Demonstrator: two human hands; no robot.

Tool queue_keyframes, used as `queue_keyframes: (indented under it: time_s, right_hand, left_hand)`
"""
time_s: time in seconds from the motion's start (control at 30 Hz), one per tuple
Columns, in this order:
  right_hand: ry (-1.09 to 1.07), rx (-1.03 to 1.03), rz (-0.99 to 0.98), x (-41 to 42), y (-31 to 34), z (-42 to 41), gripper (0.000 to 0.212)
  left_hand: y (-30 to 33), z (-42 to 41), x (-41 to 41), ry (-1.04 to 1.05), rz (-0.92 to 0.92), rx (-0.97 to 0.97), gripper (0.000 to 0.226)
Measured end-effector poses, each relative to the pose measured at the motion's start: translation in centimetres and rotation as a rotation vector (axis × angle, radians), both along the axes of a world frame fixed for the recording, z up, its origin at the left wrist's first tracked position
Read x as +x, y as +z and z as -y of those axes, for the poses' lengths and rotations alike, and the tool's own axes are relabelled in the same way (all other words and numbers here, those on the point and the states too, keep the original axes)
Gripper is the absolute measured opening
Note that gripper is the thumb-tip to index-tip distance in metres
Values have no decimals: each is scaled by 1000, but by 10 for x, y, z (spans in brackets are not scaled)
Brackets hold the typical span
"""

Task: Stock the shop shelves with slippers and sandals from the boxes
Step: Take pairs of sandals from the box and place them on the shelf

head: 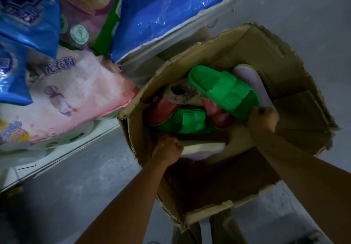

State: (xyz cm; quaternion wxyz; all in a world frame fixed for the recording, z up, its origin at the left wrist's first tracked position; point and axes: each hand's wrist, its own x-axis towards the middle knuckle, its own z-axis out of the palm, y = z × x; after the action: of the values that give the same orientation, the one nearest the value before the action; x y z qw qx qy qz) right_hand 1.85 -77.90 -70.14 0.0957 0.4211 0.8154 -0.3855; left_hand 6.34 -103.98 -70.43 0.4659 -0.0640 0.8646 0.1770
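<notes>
Bright green moulded foam slide slipper [224, 90] sits on top of the pile inside the torn brown cardboard box [284, 57], ridged strap up, one end tipped toward my right hand [263, 118]. That hand has it by the near end: fingers curled over the sole edge, thumb side hidden beneath, so I read a firm pinch, probably the first moment of drawing it out for the shelf. Its mate, a second green slide [190, 123], lies lower in the box, half under two glossy red slippers [163, 110], with a grey fleecy-lined slipper [179, 91] wedged beside them and a pale lilac slipper sole [250, 78] behind the held one. My left hand [167, 150] is balled at the box's near-left wall, fingers curled tight; I judge it steadies the box or grips the edge of the pale flat piece [203, 147] just beside it, but I cannot tell which. The box stands on the grey floor [85, 186]. To its left, the white shelf edge [76, 148] carries pink [76, 95] and blue plastic detergent bags [171, 12], no footwear showing.
</notes>
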Motion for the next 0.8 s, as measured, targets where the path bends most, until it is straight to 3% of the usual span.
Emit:
queue_keyframes:
  time_s: [0.2, 0.3, 0.4, 0.7, 0.8]
  right_hand:
    - [2, -44, -25, -1, -15, -6, 14]
    - [-67, -124, -30, -1, -19, -9, 27]
    - [-142, -201, -49, 0, -14, -12, 13]
    - [-298, -293, -42, 11, 25, -28, 27]
    - [-324, -326, 5, 17, 35, -32, 38]
  left_hand:
    - [-33, -27, -40, 264, -32, 34, 68]
    - [-48, -43, -52, 410, -6, 36, 54]
    - [-43, -50, -54, 523, -82, 14, 44]
    - [38, -48, -21, 740, 63, 366, 38]
    - [62, -47, -17, 646, 92, 385, 37]
